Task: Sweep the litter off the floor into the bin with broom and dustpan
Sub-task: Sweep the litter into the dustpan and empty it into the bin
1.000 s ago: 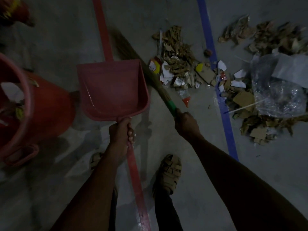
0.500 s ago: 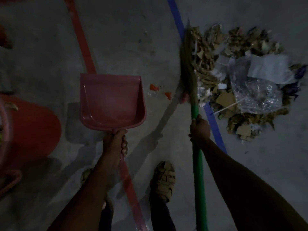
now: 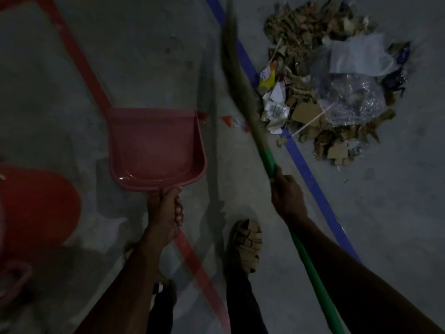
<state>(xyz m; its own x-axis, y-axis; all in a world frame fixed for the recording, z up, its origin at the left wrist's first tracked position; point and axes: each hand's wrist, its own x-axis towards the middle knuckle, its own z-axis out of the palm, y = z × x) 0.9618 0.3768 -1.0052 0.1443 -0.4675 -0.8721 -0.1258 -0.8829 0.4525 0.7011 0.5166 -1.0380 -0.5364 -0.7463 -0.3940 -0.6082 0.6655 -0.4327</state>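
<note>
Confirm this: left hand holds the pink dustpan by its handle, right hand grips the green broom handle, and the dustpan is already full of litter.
Wrong on one count: the dustpan is empty, as the head view shows. The litter is piled on the floor beyond the broom. The rest stands: the left hand holds the dustpan's handle and the right hand grips the green broom handle.

The bin [image 3: 36, 208] at 9 o'clock was cut off by the left edge. The broom [image 3: 243, 92] bristles were motion-blurred toward 12 o'clock; its green handle left the frame at 5 o'clock. The right hand [image 3: 287, 194] hid its own fingers.
</note>
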